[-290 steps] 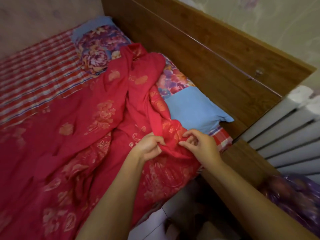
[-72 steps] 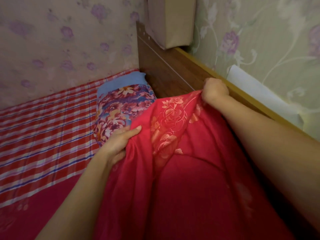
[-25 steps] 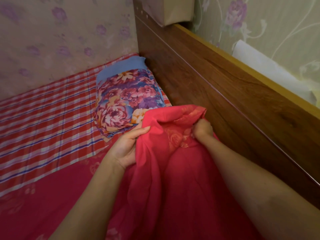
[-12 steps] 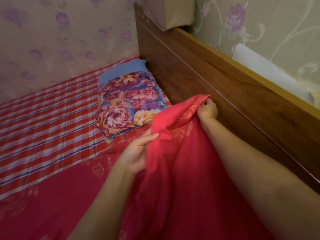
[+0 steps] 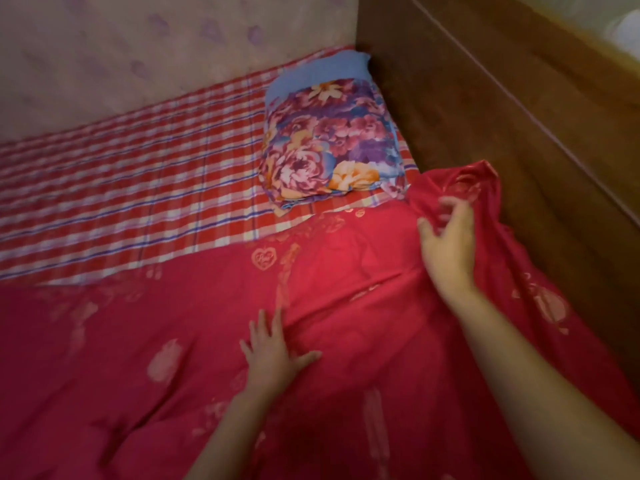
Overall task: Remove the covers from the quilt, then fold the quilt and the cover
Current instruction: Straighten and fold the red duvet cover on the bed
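Red cover [image 5: 346, 271] with pale gold flowers and hearts lay spread over the near half of the bed, its far right corner bunched up against the headboard [image 5: 502, 116]. Could not tell whether the quilt was inside.

Left hand [image 5: 273, 355] lay flat on the cover near the middle, palm down, fingers straight and spread, gripping nothing.

Right hand [image 5: 446, 244] was over the bunched corner, fingers loosely bent and apart, blurred. Could not tell whether they pinched the cloth or only touched it.

Floral pillow [image 5: 329, 143] sat far, against the headboard, just beside the bunched corner. Red plaid sheet [image 5: 138, 188] showed bare at far left, up to the wall [image 5: 138, 46].
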{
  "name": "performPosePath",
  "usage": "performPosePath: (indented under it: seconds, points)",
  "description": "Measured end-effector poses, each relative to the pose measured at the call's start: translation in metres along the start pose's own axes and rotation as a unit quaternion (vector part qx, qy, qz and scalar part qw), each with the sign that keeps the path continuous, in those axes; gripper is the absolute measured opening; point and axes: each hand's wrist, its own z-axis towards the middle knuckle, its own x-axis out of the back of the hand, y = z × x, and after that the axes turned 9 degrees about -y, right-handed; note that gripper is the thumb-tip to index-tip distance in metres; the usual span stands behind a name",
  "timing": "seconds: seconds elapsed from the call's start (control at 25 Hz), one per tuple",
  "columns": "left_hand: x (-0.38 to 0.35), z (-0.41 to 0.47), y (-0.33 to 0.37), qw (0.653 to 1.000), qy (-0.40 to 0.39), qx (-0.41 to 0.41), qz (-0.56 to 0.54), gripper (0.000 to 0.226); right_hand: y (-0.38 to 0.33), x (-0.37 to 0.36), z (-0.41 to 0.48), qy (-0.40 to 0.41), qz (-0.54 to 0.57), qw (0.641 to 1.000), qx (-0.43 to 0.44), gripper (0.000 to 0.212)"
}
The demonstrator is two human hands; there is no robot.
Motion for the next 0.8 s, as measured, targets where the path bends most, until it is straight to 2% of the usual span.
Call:
performPosePath:
  seconds: [0.08, 0.16, 0.24, 0.32, 0.36, 0.44, 0.48, 0.56, 0.64, 0.68, 0.72, 0.76, 0.8]
  points:
    - [-0.011, -0.010, -0.045, 0.995, -0.011, 0.102, -0.002, 0.120, -0.015, -0.021, -0.061, -0.144, 0.035, 0.987, 0.060, 0.016]
    - [-0.030, -0.026, -0.076, 0.989, -0.041, 0.137, -0.033, 0.118, -0.017, -0.044, -0.120, -0.297, -0.012, 0.946, 0.133, 0.007]
    - [-0.059, -0.054, -0.099, 0.988, -0.092, 0.120, -0.027, 0.106, -0.008, -0.066, -0.172, -0.367, -0.099, 0.897, 0.225, 0.024]
    - [-0.082, -0.082, -0.114, 0.990, -0.110, 0.088, 0.010, 0.083, 0.007, -0.075, -0.203, -0.395, -0.216, 0.859, 0.245, 0.052]
    - [-0.087, -0.091, -0.120, 0.994, -0.087, 0.065, 0.024, 0.067, 0.013, -0.076, -0.208, -0.394, -0.268, 0.844, 0.245, 0.055]
    - [-0.082, -0.108, -0.127, 0.999, -0.031, 0.033, 0.017, 0.036, 0.019, -0.073, -0.217, -0.364, -0.339, 0.826, 0.265, 0.039]
    - [-0.077, -0.116, -0.128, 1.000, -0.010, 0.020, 0.005, 0.030, 0.021, -0.069, -0.220, -0.348, -0.348, 0.830, 0.262, 0.034]
    - [-0.064, -0.134, -0.127, 1.000, 0.018, -0.015, 0.011, 0.034, 0.019, -0.058, -0.229, -0.329, -0.332, 0.855, 0.226, 0.031]
    - [-0.056, -0.156, -0.113, 0.997, 0.030, -0.071, -0.012, 0.030, 0.007, -0.045, -0.241, -0.295, -0.247, 0.908, 0.165, 0.025]
    - [-0.053, -0.169, -0.100, 0.991, -0.009, -0.108, -0.083, 0.026, -0.004, -0.038, -0.248, -0.291, -0.176, 0.934, 0.108, 0.022]
    - [-0.049, -0.182, -0.089, 0.969, -0.116, -0.137, -0.171, 0.024, -0.018, -0.035, -0.258, -0.286, -0.094, 0.953, 0.036, 0.021]
    - [-0.046, -0.196, -0.080, 0.924, -0.260, -0.155, -0.234, 0.030, -0.032, -0.035, -0.271, -0.294, -0.022, 0.955, -0.030, 0.023]
    - [-0.047, -0.202, -0.077, 0.880, -0.376, -0.158, -0.245, 0.042, -0.040, -0.036, -0.283, -0.314, 0.004, 0.947, -0.063, 0.026]
